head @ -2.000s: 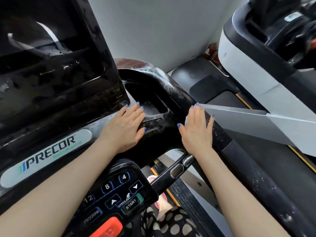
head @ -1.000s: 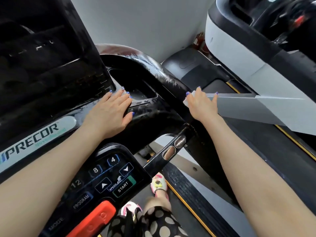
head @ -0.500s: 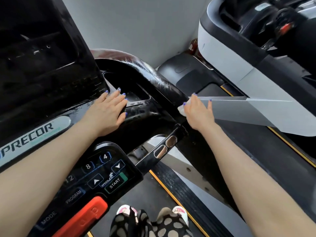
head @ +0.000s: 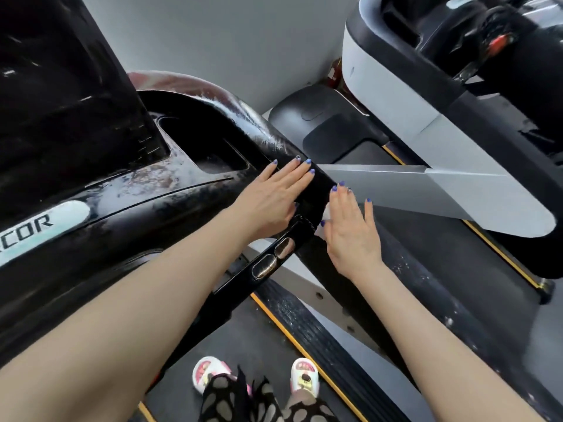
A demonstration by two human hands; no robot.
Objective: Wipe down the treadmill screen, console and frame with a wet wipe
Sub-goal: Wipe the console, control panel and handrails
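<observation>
The black treadmill console [head: 128,190] fills the left, with its dark screen [head: 61,95] at the upper left and a cup recess [head: 201,141] beside it. The black right handrail [head: 316,181] runs down to the right. My left hand [head: 271,199] rests flat, fingers straight, on the console where it meets the handrail. My right hand [head: 350,229] presses a white wet wipe [head: 323,221] flat against the outer side of the handrail; only the wipe's edge shows under the palm. Wet streaks mark the console and rail.
A grey-and-black neighbouring treadmill [head: 426,95] stands close on the right, its grey arm [head: 432,193] reaching toward my right hand. Metal pulse sensors [head: 271,257] sit on the inner grip bar. My feet in white slippers [head: 301,376] stand on the belt below.
My left hand slid right from beside the cup recess to the start of the handrail. My right hand moved down the rail with the wipe. The view shifted right and down.
</observation>
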